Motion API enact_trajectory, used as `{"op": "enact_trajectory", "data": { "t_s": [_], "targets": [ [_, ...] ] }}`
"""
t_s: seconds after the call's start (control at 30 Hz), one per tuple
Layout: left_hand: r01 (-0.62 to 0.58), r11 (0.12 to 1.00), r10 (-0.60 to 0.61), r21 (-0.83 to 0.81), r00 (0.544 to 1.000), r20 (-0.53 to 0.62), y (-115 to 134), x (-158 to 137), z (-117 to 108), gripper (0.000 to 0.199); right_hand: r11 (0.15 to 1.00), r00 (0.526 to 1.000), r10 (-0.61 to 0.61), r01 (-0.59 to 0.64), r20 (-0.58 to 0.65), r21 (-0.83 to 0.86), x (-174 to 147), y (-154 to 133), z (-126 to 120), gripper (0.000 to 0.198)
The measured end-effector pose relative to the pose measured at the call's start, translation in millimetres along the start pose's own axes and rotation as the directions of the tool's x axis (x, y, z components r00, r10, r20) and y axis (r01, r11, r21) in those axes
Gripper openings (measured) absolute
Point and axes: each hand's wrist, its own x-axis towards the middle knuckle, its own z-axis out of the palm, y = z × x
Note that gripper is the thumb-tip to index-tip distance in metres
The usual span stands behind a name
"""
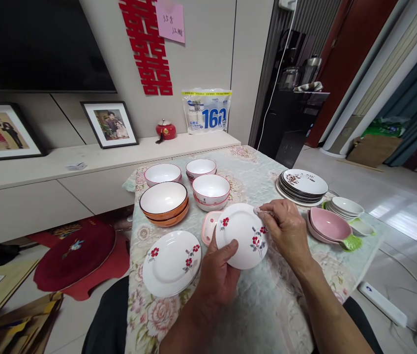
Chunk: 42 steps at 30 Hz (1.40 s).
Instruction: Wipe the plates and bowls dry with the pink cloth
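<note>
A white flowered plate, tilted face-up, is held above the cloth-covered table.

Round and glossy, the plate carries red blossoms on dark stems at its right and a smaller sprig at upper left. The left hand has its grip clamped on the near left edge, thumb on the face, fingers underneath. The right hand arches in from the right, fingers curled, thumb and fingertips together at the upper right rim; exactly what they pinch is unclear. Matching plates lie left; beyond stand orange bowls.
</note>
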Motion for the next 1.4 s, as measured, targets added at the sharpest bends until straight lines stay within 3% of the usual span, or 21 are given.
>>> {"op": "enact_trajectory", "data": {
  "t_s": [0.17,0.33,0.6,0.73,0.87,0.97,1.17,1.23,1.4],
  "targets": [
    [0.044,0.997,-0.049,0.06,0.995,0.081,-6.8,-2.3,-1.6,0.079,0.997,0.994,-0.08,0.081,-0.068,-0.002,-1.0,-11.9,1.1,0.01],
    [0.087,0.991,-0.1,0.102,0.987,0.129,-11.7,-2.7,-5.6,0.079,0.984,0.985,-0.168,0.169,-0.03,0.062,0.5,-19.5,-2.8,0.01],
    [0.007,0.999,-0.011,0.042,0.996,0.093,-10.1,-1.0,-2.3,0.079,1.0,1.0,0.011,-0.012,-0.019,-0.017,-1.7,-8.8,0.5,0.007],
    [0.064,0.997,-0.07,0.052,0.989,0.13,-11.9,-2.6,-1.8,0.074,0.994,0.993,-0.105,0.104,-0.06,-0.013,-5.5,-25.7,7.4,0.01],
    [0.117,0.99,-0.127,0.078,0.98,0.153,-11.3,-6.3,0.5,0.068,0.962,0.966,-0.251,0.242,0.056,0.13,-7.6,-43.4,7.9,0.013],
    [0.103,0.992,-0.115,0.075,0.98,0.164,-9.1,-6.7,2.2,0.067,0.941,0.944,-0.306,0.28,0.125,0.19,-6.3,-41.5,4.7,0.013],
    [0.078,0.994,-0.086,0.074,0.989,0.121,-11.8,-4.4,0.4,0.075,0.994,0.994,-0.108,0.108,-0.025,-0.015,-3.3,-18.2,3.3,0.01],
    [0.101,0.991,-0.111,0.085,0.987,0.116,-13.2,-5.4,0.8,0.075,0.995,0.994,-0.099,0.098,-0.048,-0.036,-4.3,-19.7,4.5,0.009],
    [0.106,0.99,-0.12,0.096,0.981,0.155,-9.0,-7.5,4.4,0.058,0.957,0.962,-0.252,0.232,0.105,0.172,-8.1,-43.6,4.8,0.012]
  ]
}}
